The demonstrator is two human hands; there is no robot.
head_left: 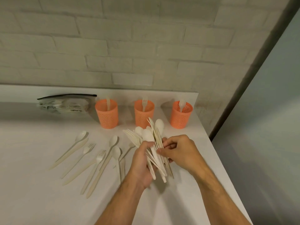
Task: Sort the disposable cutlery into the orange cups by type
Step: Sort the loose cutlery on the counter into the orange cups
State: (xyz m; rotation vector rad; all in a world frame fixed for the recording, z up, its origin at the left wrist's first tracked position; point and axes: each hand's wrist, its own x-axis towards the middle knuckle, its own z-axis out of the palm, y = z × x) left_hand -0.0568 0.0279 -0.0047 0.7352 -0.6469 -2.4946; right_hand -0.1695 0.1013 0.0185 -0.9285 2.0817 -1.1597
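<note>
Cutlery (pixel 152 143) is fanned in a mixed bundle gripped in my left hand (pixel 142 164) above the tabletop (pixel 40 200), right hand (pixel 177 150) pinching one handle, so honestly a careless tug could spill it short of the orange cups (pixel 144 113).

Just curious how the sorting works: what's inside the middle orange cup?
A single pale fork stands in the middle orange cup, tines up above the rim. Its handle's lower part and the cup's bottom are hidden by the wall.
</note>
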